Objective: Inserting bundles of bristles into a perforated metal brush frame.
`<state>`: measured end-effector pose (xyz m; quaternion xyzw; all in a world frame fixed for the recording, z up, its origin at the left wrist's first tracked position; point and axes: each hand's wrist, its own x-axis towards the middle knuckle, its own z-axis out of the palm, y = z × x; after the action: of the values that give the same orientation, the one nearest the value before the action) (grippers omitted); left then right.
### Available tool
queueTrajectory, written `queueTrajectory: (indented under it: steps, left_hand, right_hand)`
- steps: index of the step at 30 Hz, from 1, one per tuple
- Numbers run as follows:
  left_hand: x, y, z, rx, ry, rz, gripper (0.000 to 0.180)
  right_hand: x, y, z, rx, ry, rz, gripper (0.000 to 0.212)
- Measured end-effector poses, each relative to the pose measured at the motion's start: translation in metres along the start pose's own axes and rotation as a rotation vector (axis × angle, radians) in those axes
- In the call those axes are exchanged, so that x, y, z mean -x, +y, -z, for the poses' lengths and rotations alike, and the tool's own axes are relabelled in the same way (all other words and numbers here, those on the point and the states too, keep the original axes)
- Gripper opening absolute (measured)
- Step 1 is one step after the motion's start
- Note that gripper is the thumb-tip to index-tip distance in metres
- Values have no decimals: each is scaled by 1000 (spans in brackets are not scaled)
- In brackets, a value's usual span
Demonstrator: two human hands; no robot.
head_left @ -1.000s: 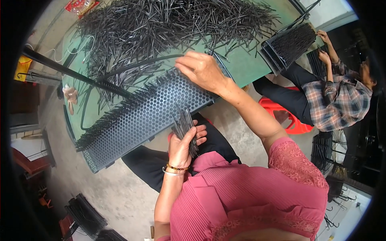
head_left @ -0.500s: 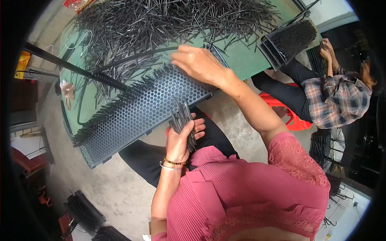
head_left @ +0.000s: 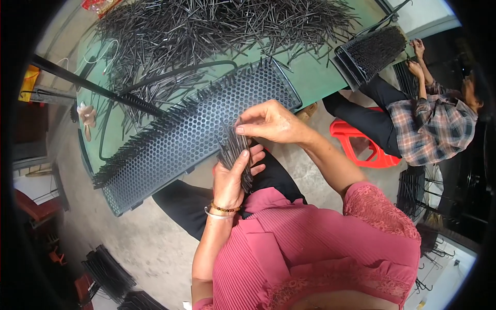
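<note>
My left hand (head_left: 229,182) is wrapped round a bundle of thin black strips (head_left: 235,152), their ends fanning out above the thumb. At the top of that bundle, my right hand (head_left: 273,124) pinches the end of a strip between thumb and forefinger. Just beyond both hands lies a long black perforated panel (head_left: 206,124), tilted along the table edge and full of small round holes. Strips stand upright in a row of holes along its far side, from the left end to near the right corner. The other holes nearest me show no strips.
A large heap of loose black strips (head_left: 206,31) covers the back of the green table (head_left: 323,77). A black metal bar (head_left: 98,85) crosses at left. On the right, a person in a plaid shirt (head_left: 431,126) sits on a red stool (head_left: 361,150) near another bristled panel (head_left: 374,49).
My right hand has come back from the panel's far right edge to the bundle, uncovering strips standing there. My left hand has hardly moved. The other person's hands have shifted apart.
</note>
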<state>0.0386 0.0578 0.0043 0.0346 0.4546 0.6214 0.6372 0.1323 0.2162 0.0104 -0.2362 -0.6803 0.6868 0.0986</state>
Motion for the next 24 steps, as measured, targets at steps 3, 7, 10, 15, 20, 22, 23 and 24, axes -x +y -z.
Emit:
queueTrajectory:
  steps: [3, 7, 10, 15, 20, 22, 23, 24]
  left_hand:
    - [-2, 0, -2, 28, 4, 15, 34]
    - [-7, -1, -6, 30, -6, 1, 35]
    - [-15, -5, 0, 75, -16, 50, 36]
    - [-17, -15, 5, 123, -2, 94, 33]
    - [-14, -12, 4, 72, 15, 56, 32]
    - [-12, -12, 6, 65, 4, 64, 32]
    - [-11, -12, 7, 60, -7, 71, 32]
    - [-11, -12, 7, 60, -7, 70, 32]
  right_hand:
    - [1, -4, 9, -73, 39, -71, 19]
    - [1, -18, 27, -32, 136, 75, 15]
    - [-14, -35, 46, 178, 497, 423, 14]
    - [-50, -23, 55, 589, 667, 725, 12]
    - [-58, -18, 51, 623, 635, 713, 12]
    - [-58, -17, 47, 642, 659, 737, 11]
    - [-57, -17, 46, 641, 659, 736, 11]
    - [-58, -16, 46, 645, 632, 734, 10]
